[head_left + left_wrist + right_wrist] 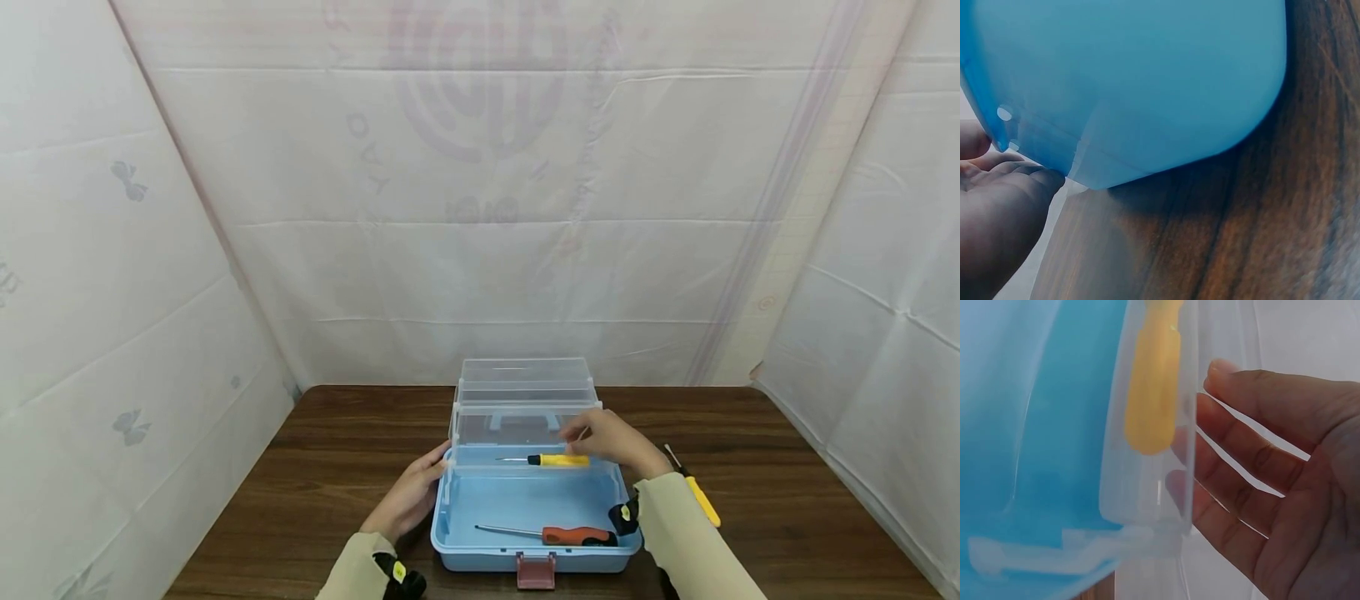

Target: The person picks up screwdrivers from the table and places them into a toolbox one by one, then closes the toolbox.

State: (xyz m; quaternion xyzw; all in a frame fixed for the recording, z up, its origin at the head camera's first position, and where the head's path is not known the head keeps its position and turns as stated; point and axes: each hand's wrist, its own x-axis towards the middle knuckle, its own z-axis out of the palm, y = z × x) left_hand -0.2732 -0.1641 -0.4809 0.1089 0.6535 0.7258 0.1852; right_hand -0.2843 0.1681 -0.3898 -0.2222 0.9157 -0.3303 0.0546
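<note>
A dark wood-grained counter (pixel 337 467) stretches across six o'clock. Creased whitish sheeting forms the back wall (pixel 465 275) at twelve, with a faded circular print (pixel 480 75) and, toward two, a purplish stripe (pixel 772 192). The left wall (pixel 97 275) at nine bears grey bow-like marks (pixel 129 182); the right wall (pixel 892 242) at three is creased.

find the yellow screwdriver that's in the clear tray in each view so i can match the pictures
Head: the yellow screwdriver lies right of centre, below mid-height, just under the right hand.
Left wrist: not in it.
Right wrist: upper middle, its handle upright in the picture, left of the hand.
Shared landmark: the blue box, in all three views.
</note>
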